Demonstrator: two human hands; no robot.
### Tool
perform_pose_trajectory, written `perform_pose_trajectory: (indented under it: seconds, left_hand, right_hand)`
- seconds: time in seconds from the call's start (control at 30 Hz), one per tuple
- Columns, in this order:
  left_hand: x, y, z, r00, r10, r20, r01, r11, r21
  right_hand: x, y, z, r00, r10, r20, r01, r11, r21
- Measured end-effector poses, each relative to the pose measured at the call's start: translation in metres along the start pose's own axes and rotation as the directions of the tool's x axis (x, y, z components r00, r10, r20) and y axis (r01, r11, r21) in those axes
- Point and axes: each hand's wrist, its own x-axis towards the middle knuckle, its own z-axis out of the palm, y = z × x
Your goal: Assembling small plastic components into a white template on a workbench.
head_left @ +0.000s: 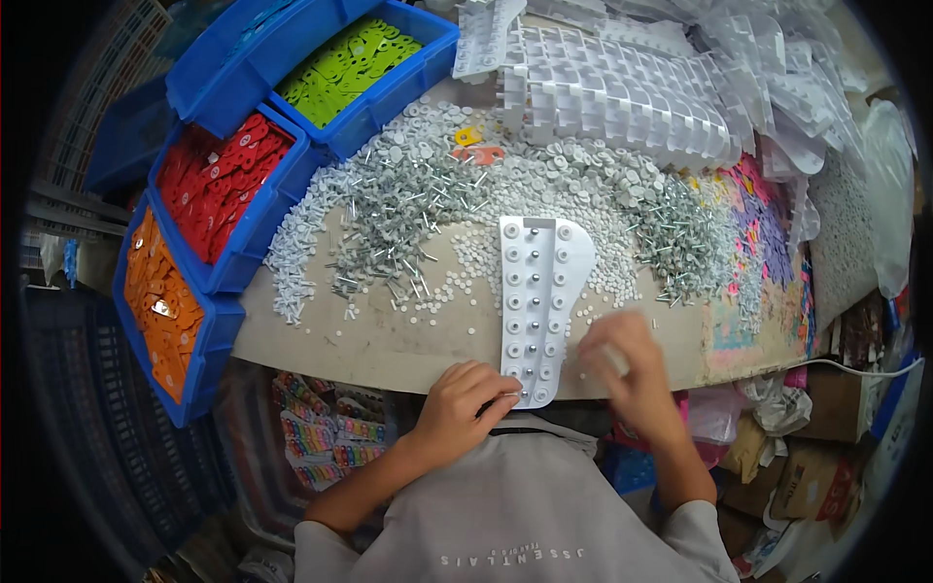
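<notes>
A white plastic tray (534,291) lies lengthwise in front of me at the table's near edge. White washer-like rings sit along both its sides, and small metal pins stand in a row down its middle channel. My left hand (465,400) is at the near left corner of the tray, with thumb and fingertips pinched together. Whatever is between them is too small to make out. To the right of the tray, my right hand (627,355) hangs in the air, its fingers curled and smeared by motion.
Beyond the tray spread heaps of metal pins (413,194), white plastic caps (603,160) and more pins (675,238). Blue bins (335,146) with green, red and orange pieces line the left. Stacked white trays (622,92) stand at the back. Purple pieces (768,233) lie right.
</notes>
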Motion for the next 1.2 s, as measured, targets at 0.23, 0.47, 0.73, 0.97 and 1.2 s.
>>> perform_pose_trajectory:
  seconds: [0.23, 0.47, 0.73, 0.97, 1.2]
  left_hand:
    - [-0.002, -0.004, 0.0, 0.965, 0.262, 0.027, -0.263, 0.946, 0.19]
    - [-0.004, -0.005, 0.006, 0.975, 0.213, -0.062, -0.202, 0.969, 0.145]
    - [-0.002, -0.008, 0.004, 0.99, 0.122, -0.065, -0.118, 0.99, 0.076]
    - [-0.015, -0.023, 0.019, 0.97, 0.243, 0.001, -0.239, 0.951, 0.195]
    - [-0.026, -0.037, 0.017, 0.968, 0.245, -0.063, -0.221, 0.941, 0.256]
  right_hand:
    - [-0.044, -0.005, 0.039, 0.993, 0.073, 0.095, -0.082, 0.991, 0.101]
    - [-0.049, 0.004, 0.055, 1.0, -0.007, -0.024, 0.008, 0.999, 0.051]
    - [-0.054, 0.024, 0.072, 0.926, -0.349, -0.143, 0.3, 0.912, -0.28]
    - [-0.021, -0.006, 0.041, 0.868, -0.451, -0.209, 0.384, 0.875, -0.294]
    - [0.15, -0.126, 0.098, 0.677, -0.735, -0.047, 0.717, 0.672, -0.185]
